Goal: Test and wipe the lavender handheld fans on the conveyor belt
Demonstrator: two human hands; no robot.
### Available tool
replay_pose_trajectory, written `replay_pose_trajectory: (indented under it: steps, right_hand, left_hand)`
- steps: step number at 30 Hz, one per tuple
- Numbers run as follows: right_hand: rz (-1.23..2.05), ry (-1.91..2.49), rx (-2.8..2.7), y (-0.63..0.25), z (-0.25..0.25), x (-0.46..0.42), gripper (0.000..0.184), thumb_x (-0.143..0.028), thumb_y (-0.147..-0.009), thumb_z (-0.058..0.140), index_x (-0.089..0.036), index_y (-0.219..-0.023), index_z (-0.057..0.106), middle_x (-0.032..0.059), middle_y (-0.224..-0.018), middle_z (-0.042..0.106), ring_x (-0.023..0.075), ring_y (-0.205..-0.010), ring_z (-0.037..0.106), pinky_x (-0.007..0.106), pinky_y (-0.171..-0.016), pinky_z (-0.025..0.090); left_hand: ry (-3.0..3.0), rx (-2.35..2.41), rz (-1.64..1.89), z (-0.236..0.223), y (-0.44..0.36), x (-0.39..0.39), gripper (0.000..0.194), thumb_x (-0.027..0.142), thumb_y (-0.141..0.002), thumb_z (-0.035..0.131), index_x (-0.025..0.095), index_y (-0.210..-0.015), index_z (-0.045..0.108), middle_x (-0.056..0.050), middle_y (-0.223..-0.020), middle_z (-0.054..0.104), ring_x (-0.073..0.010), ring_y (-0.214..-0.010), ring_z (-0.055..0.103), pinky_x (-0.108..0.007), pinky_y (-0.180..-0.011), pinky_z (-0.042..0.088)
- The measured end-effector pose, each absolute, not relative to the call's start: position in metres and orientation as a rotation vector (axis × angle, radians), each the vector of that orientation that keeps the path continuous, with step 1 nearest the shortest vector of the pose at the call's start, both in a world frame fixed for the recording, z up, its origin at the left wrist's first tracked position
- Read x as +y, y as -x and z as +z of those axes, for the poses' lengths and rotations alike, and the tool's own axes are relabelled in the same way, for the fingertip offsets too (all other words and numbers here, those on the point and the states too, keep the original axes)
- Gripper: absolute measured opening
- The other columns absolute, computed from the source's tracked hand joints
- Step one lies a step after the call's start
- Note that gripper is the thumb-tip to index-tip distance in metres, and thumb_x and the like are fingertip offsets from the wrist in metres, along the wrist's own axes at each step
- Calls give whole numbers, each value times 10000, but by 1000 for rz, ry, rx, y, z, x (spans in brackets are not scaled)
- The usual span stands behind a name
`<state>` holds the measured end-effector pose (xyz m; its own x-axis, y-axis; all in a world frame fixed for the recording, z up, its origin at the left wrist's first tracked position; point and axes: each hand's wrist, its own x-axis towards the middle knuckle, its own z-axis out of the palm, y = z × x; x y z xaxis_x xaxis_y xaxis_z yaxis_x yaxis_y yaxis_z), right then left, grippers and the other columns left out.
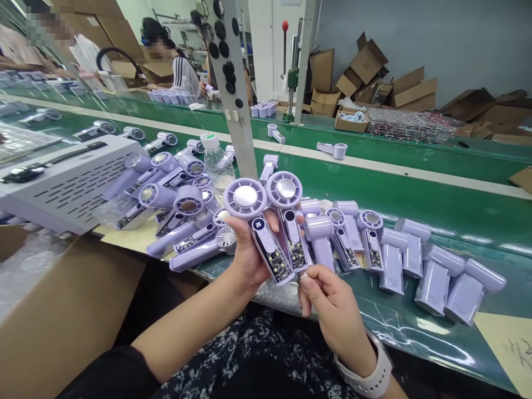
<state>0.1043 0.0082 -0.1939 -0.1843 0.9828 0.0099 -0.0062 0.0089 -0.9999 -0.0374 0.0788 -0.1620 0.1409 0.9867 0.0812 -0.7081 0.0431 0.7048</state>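
My left hand is closed around two lilac handheld fans held side by side, heads up. The left fan shows a lit "20" on its small display, and its open handle bares a circuit board. The right fan also has an open handle. My right hand is curled just below the fans' lower ends, fingertips pinched at the bottom of the right fan; what it pinches is too small to name. Both hands hover over the near edge of the green bench.
A heap of lilac fans lies left of my hands; a row of them lies face down to the right. A water bottle, a grey vented box, a metal post, a cardboard box. People work behind.
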Motion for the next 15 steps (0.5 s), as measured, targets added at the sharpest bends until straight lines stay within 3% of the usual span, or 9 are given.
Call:
replay_pose_trajectory:
  steps: [5, 9, 13, 15]
  right_hand:
    - [1361, 1130, -1372, -107, -193, 10, 427, -567, -1001, 546, -204, -775, 555, -36, -531, 561, 126, -515, 495, 272, -563, 368]
    - [1328, 1120, -1243, -100, -198, 9, 433, -577, -996, 560, -206, -774, 547, -54, -515, 510, 116, -495, 471, 259, -536, 362]
    - [1307, 1062, -1010, -87, -207, 6, 453, -579, -1015, 525, -224, -739, 477, -87, -482, 397, 100, -444, 356, 239, -473, 299]
    - [1337, 1057, -1024, -87, -211, 7, 439, -562, -1029, 506, -226, -748, 476, -81, -494, 411, 108, -461, 377, 241, -488, 325]
  left_hand:
    - [-699, 513, 1389, -158, 40, 80, 723, 921, -668, 590, 210, -631, 464, -99, -1113, 725, -355, -1062, 692, -478, -752, 593]
    - [-712, 459, 1396, -157, 36, 80, 688, 888, -647, 655, 211, -634, 535, -84, -1075, 730, -347, -1074, 690, -467, -781, 599]
    - [-767, 406, 1450, -167, 28, 74, 692, 891, -592, 690, 209, -654, 588, -76, -1100, 733, -345, -1078, 686, -461, -813, 606]
    - [-785, 410, 1446, -173, 27, 72, 693, 893, -591, 689, 211, -674, 596, -83, -1101, 734, -346, -1077, 686, -452, -804, 609]
